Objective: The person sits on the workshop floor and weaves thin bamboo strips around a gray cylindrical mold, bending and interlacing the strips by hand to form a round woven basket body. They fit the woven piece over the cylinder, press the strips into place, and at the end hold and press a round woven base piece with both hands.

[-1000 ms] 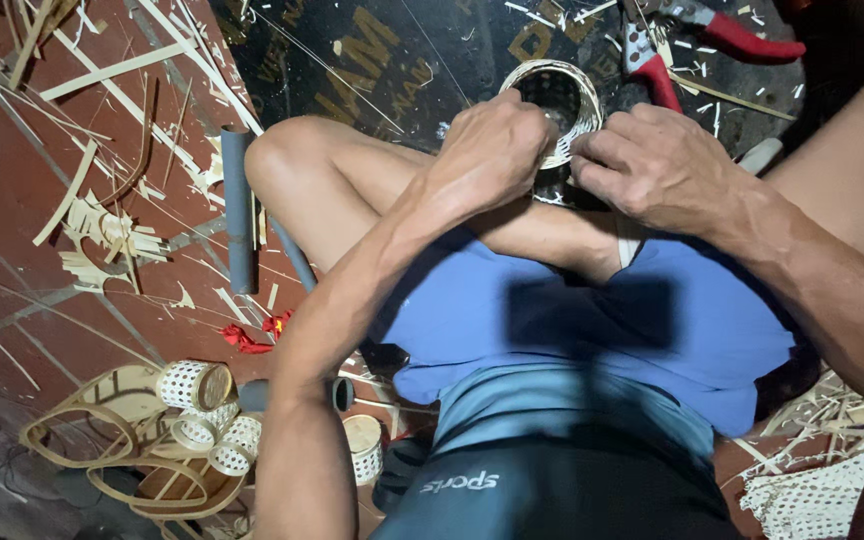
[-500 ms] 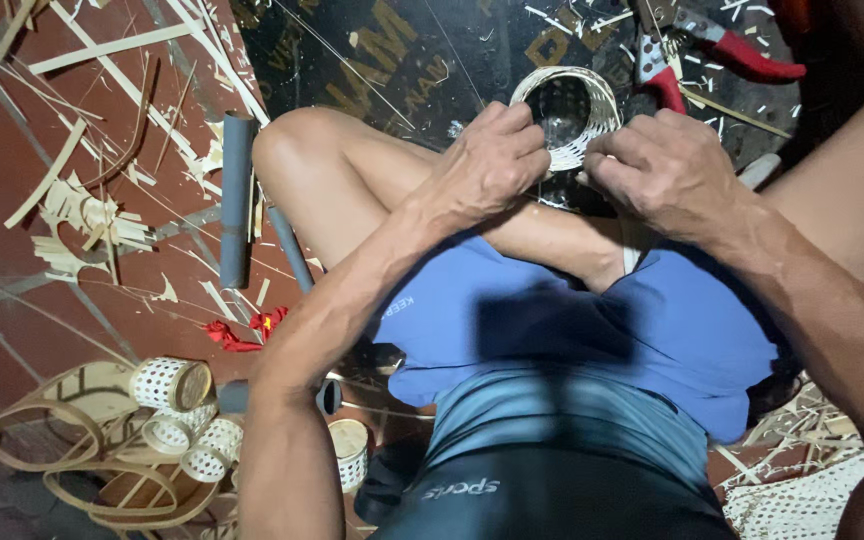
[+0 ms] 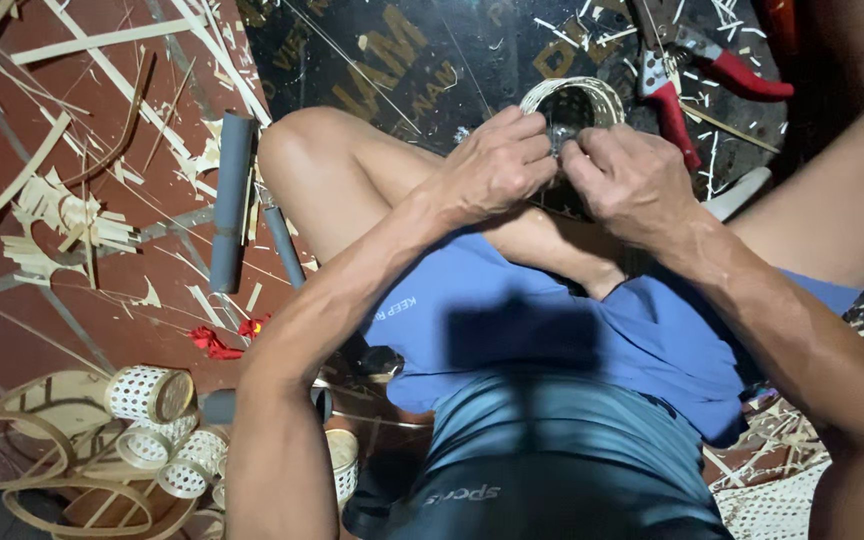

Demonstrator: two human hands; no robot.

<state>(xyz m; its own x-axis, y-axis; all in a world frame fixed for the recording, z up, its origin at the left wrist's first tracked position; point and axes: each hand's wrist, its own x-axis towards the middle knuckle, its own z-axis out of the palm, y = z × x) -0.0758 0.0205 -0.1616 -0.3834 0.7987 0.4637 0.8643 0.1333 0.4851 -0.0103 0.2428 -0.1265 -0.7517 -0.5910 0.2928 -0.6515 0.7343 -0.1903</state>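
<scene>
Left hand [image 3: 497, 165] and right hand [image 3: 632, 180] are together, knuckles nearly touching, both pinched on the near rim of a small round woven basket [image 3: 572, 100] held above the crossed legs; which fingers bear the load cannot be told. Just right of the basket lie red-handled pruning shears [image 3: 697, 85] on a dark board [image 3: 402, 60] printed with yellow-brown lettering. Left of the raised knee, a grey tube [image 3: 230, 200] lies on the red floor [image 3: 12, 300] among pale split strips [image 3: 62, 215]. A scrap of red material [image 3: 217, 340] lies beside the left forearm. At lower left, finished white woven cylinders [image 3: 147, 395] rest on bent loops. Open floor is scant, the legs filling the centre
</scene>
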